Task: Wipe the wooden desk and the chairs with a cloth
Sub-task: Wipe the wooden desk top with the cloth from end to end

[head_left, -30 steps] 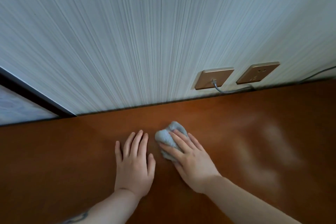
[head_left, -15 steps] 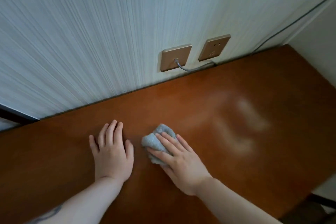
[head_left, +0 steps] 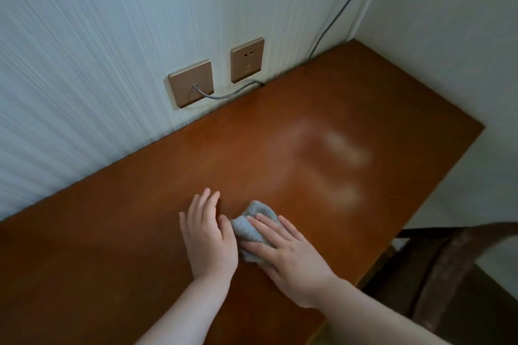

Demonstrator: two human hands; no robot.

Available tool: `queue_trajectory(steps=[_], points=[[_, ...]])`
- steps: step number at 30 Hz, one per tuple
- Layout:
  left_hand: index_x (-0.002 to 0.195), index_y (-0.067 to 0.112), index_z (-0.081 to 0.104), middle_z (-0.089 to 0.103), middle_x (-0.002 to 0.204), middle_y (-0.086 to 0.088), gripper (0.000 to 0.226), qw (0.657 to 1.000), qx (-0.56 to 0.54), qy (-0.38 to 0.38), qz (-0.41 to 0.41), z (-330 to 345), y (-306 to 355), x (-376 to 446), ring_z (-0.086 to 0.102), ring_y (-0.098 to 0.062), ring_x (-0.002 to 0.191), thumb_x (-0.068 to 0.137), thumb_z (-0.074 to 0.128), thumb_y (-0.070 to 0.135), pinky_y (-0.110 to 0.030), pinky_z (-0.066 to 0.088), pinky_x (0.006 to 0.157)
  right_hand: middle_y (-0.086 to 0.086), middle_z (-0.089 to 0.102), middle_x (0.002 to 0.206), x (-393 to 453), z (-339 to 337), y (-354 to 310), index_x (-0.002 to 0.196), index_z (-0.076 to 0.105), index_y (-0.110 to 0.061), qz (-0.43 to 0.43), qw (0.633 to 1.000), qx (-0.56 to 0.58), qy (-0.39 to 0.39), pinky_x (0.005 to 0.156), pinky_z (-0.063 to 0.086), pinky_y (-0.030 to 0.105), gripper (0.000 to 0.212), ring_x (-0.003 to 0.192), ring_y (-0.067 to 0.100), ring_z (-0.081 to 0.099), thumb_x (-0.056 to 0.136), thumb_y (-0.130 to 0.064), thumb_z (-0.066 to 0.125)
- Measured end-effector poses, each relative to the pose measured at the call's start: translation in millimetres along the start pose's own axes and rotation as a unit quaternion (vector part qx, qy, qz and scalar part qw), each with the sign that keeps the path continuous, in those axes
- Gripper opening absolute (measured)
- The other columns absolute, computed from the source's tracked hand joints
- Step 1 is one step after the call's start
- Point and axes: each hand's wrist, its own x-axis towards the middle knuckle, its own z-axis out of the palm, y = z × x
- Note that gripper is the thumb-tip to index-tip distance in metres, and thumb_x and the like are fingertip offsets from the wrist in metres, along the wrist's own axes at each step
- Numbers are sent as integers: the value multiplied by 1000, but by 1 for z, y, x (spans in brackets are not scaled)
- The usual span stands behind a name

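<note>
The wooden desk [head_left: 322, 126] is reddish brown and runs along the striped wall to a corner at the right. A small grey cloth [head_left: 249, 225] lies bunched on the desk near its front. My right hand [head_left: 291, 252] presses flat on the cloth with straight fingers, covering its right half. My left hand [head_left: 207, 235] lies flat on the desk just left of the cloth, thumb touching its edge. A dark wooden chair [head_left: 454, 269] stands off the desk's right end, only partly in view.
Two bronze wall sockets sit just above the desk's back edge: the left socket [head_left: 190, 82] has a grey cable [head_left: 227, 94] plugged in, the right socket [head_left: 248, 60] is bare. Another cable [head_left: 344, 7] runs up the corner. Pale window reflections [head_left: 339, 148] show on the desk.
The view has swung right and down, bringing the desk's right end and the chair into sight. My two hands have closed together, the left thumb now touching the cloth.
</note>
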Motion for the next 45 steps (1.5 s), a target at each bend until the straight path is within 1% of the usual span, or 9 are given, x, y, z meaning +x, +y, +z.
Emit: queue_trajectory(steps=[4,9,18,24,29,33,37,41,45], points=[[140,20,48,36,153,2,43,995,56,-65,52,17,18,-19,20,-16,146,98,47,20,-40,4,120,-11,-2,161,-18,-27,73,150,16,-48,145,988,-41,45,117,-17,31,47,147,7,-12,103,-44,17],[147,24,37,30,156,4,48,981,150,-83,86,30,18,-24,17,-16,147,101,30,32,-42,10,120,0,12,163,32,-4,37,150,27,-38,431,873,17,229,121,-3,40,48,150,17,1,103,-35,31],[145,20,40,32,155,2,48,978,163,-100,79,26,24,-24,16,-17,147,98,40,22,-45,10,120,-14,4,161,-100,2,56,148,27,-46,105,993,18,45,118,-13,32,48,147,4,-12,100,-37,27],[140,16,48,34,154,-2,45,973,119,-136,141,36,40,-29,19,-19,146,96,47,14,-42,7,120,4,25,159,-46,-2,65,147,38,-32,580,752,61,309,121,12,45,47,148,22,15,100,-26,44],[136,14,52,42,150,-3,49,975,53,-134,169,55,59,-28,26,-19,144,91,33,12,-37,6,119,1,43,150,-36,28,-18,134,54,-35,329,916,7,230,113,35,45,46,141,19,35,89,-33,43],[134,12,54,45,147,-4,43,977,66,-121,161,57,58,-29,29,-21,143,93,46,2,-42,12,120,-3,21,160,-91,14,35,144,36,-40,133,987,0,90,119,3,44,45,149,15,10,100,-32,40],[137,14,52,43,149,-2,41,977,92,-122,148,59,61,-30,27,-20,144,97,44,10,-38,9,120,3,23,160,-95,-10,117,149,34,-36,298,942,-20,152,122,7,45,46,148,20,13,103,-31,37],[140,16,48,37,152,-2,42,978,91,-125,137,58,62,-29,22,-19,145,98,43,18,-39,8,120,5,15,162,-37,-18,105,152,28,-31,583,752,49,304,121,7,43,51,149,23,7,102,-30,37],[139,12,49,38,152,-5,45,982,90,-109,126,59,60,-29,23,-21,145,97,34,22,-42,10,120,4,27,159,-21,9,25,145,39,-36,405,875,13,264,117,22,46,52,148,22,19,94,-29,48]])
